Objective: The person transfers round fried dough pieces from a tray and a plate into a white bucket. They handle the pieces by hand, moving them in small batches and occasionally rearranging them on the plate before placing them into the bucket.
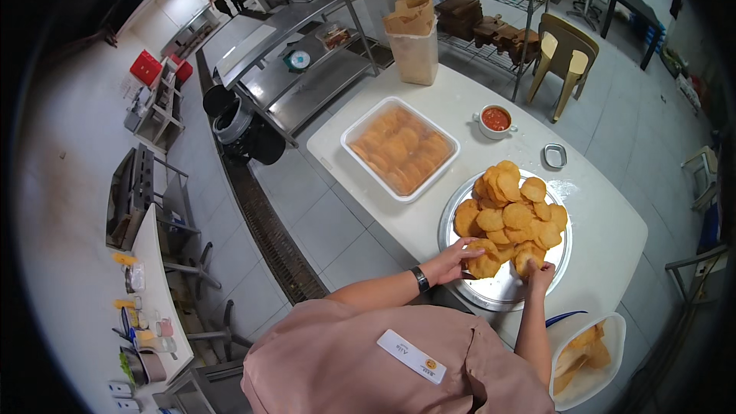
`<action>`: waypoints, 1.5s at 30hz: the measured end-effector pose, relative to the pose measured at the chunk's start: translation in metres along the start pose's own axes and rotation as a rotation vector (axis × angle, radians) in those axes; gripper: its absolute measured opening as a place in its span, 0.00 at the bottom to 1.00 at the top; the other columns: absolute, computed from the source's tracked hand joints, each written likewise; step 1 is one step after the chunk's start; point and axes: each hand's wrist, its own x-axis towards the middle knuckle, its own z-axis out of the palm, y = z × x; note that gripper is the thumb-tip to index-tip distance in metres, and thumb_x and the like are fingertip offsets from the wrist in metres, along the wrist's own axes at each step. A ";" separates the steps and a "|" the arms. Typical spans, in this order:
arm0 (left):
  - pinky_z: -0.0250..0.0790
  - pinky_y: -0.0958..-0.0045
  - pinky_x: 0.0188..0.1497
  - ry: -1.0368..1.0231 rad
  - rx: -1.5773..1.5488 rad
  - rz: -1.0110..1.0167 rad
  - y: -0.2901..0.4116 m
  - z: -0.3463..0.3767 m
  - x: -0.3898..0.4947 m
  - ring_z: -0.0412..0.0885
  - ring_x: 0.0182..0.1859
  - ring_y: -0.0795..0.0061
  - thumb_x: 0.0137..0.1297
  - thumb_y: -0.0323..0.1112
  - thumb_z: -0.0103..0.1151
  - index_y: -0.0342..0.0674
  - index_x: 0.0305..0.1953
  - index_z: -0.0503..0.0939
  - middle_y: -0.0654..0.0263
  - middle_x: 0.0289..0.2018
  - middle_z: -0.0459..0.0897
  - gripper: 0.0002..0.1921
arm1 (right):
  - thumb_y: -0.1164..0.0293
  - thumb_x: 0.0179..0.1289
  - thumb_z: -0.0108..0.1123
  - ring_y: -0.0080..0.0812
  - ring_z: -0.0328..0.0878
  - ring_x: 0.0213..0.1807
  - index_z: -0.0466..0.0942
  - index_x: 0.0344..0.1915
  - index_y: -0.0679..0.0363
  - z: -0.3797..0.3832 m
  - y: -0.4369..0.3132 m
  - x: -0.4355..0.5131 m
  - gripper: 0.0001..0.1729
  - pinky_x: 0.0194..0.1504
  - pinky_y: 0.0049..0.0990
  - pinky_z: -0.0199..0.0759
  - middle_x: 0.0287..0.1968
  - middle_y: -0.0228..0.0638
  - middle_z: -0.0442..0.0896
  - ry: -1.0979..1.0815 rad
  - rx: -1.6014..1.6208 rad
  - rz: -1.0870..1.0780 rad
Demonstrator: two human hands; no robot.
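On a round metal tray lies a heap of round golden fried crisps. My left hand grips one crisp at the tray's near left side, thumb on top. With thumb and fingertips, my right hand pinches another crisp at the near edge of the heap. Beyond the tray, to the left, a white-rimmed plastic container is filled with rows of similar round pieces, seen through a cloudy cover. A two-handled white cup of red chunky sauce stands behind the heap.
The white table also carries a small metal dish and a tall plastic bin with brown paper. By my right arm stands a white bin holding brown paper. A black trash bin and steel worktable stand left; two people are far off.
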 end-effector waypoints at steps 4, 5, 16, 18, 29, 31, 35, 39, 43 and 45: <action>0.73 0.58 0.61 -0.023 -0.057 0.069 -0.002 0.001 0.003 0.74 0.62 0.65 0.68 0.34 0.62 0.45 0.65 0.61 0.62 0.62 0.71 0.28 | 0.75 0.54 0.71 0.29 0.75 0.31 0.65 0.43 0.60 0.003 -0.018 -0.015 0.23 0.28 0.29 0.73 0.36 0.37 0.77 -0.025 0.106 0.092; 0.73 0.58 0.61 -0.035 -0.090 0.074 -0.007 0.002 0.004 0.74 0.62 0.65 0.68 0.34 0.61 0.45 0.65 0.61 0.62 0.62 0.71 0.28 | 0.75 0.53 0.71 0.30 0.76 0.31 0.65 0.43 0.61 0.000 -0.024 -0.020 0.23 0.30 0.30 0.75 0.35 0.37 0.78 -0.057 0.131 0.133; 0.74 0.54 0.56 0.137 0.225 0.112 -0.002 0.022 0.000 0.73 0.60 0.60 0.67 0.33 0.61 0.47 0.66 0.55 0.57 0.61 0.68 0.31 | 0.73 0.62 0.65 0.26 0.78 0.44 0.72 0.57 0.61 -0.059 -0.083 -0.098 0.23 0.42 0.28 0.71 0.47 0.33 0.81 -0.281 0.440 0.394; 0.73 0.54 0.56 0.118 0.324 0.139 -0.006 0.038 0.002 0.73 0.60 0.62 0.68 0.35 0.60 0.46 0.67 0.54 0.59 0.62 0.67 0.32 | 0.73 0.63 0.64 0.27 0.77 0.50 0.71 0.58 0.61 -0.077 -0.097 -0.115 0.24 0.50 0.30 0.70 0.50 0.34 0.80 -0.396 0.555 0.389; 0.73 0.69 0.56 -0.255 0.600 0.509 -0.048 0.144 -0.003 0.71 0.60 0.67 0.69 0.38 0.61 0.39 0.68 0.52 0.54 0.61 0.64 0.35 | 0.76 0.69 0.58 0.31 0.71 0.61 0.58 0.66 0.60 -0.121 -0.130 -0.172 0.29 0.61 0.35 0.68 0.60 0.40 0.71 -0.377 0.977 0.096; 0.71 0.69 0.58 -0.388 0.688 0.577 -0.060 0.157 -0.005 0.70 0.60 0.66 0.68 0.42 0.62 0.38 0.68 0.50 0.53 0.61 0.63 0.37 | 0.75 0.70 0.57 0.32 0.70 0.61 0.55 0.68 0.57 -0.131 -0.134 -0.179 0.31 0.61 0.36 0.68 0.62 0.40 0.69 -0.349 0.979 0.052; 0.66 0.66 0.63 -0.541 0.807 0.564 -0.084 0.182 -0.004 0.67 0.62 0.65 0.67 0.50 0.62 0.37 0.70 0.46 0.52 0.63 0.60 0.44 | 0.74 0.70 0.57 0.32 0.69 0.62 0.48 0.72 0.54 -0.154 -0.144 -0.195 0.37 0.61 0.36 0.68 0.64 0.41 0.66 -0.344 0.968 -0.055; 0.57 0.62 0.70 -0.696 0.821 0.448 -0.098 0.207 -0.006 0.60 0.69 0.60 0.67 0.62 0.54 0.35 0.73 0.42 0.50 0.67 0.56 0.49 | 0.74 0.68 0.61 0.30 0.66 0.64 0.50 0.73 0.55 -0.190 -0.155 -0.210 0.40 0.61 0.30 0.67 0.64 0.41 0.65 -0.257 0.841 -0.036; 0.42 0.56 0.75 -0.901 1.029 0.630 -0.104 0.232 -0.009 0.49 0.74 0.50 0.63 0.69 0.52 0.35 0.74 0.40 0.47 0.72 0.50 0.55 | 0.75 0.62 0.67 0.30 0.70 0.62 0.58 0.69 0.62 -0.245 -0.161 -0.226 0.39 0.63 0.27 0.66 0.62 0.41 0.70 -0.212 0.644 -0.227; 0.39 0.51 0.75 -0.962 1.225 0.773 -0.107 0.240 -0.008 0.48 0.75 0.47 0.61 0.68 0.57 0.35 0.74 0.39 0.46 0.72 0.50 0.56 | 0.74 0.54 0.71 0.30 0.71 0.62 0.61 0.67 0.64 -0.285 -0.158 -0.215 0.42 0.64 0.29 0.65 0.61 0.40 0.72 -0.212 0.393 -0.169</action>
